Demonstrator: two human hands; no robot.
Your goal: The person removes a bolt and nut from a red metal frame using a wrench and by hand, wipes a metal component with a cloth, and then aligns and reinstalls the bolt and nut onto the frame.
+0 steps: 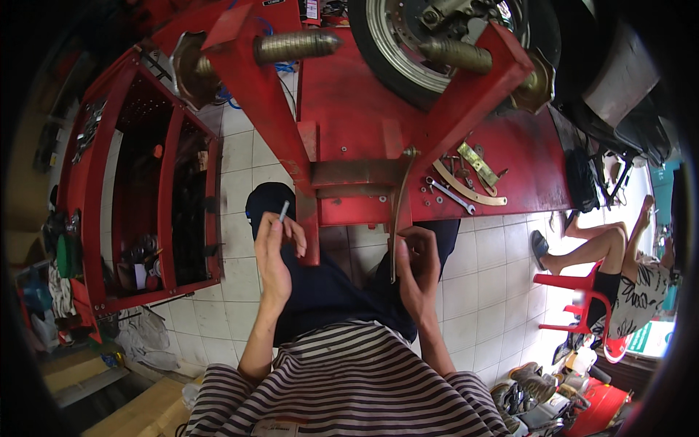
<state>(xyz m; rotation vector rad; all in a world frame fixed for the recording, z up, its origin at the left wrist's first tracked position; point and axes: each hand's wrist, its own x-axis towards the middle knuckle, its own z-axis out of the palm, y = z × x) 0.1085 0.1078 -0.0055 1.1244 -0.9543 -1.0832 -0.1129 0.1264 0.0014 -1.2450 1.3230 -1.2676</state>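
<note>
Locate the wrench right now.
Head view, right of centre: the wrench lies on the red table near its front edge, between the curved metal strip and some small nuts, beyond the right hand.

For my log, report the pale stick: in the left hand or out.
In: the pale stick juts from the left hand at its fingertips.

The white-tiled floor [466, 313] is brightest at the right — light falls there near a red plastic chair [555, 280]. An open-fronted red cabinet [167, 240] stands at the left, a red surface [539, 167] spans the upper middle — and brown cardboard [149, 412] lies at the lower left.
</note>
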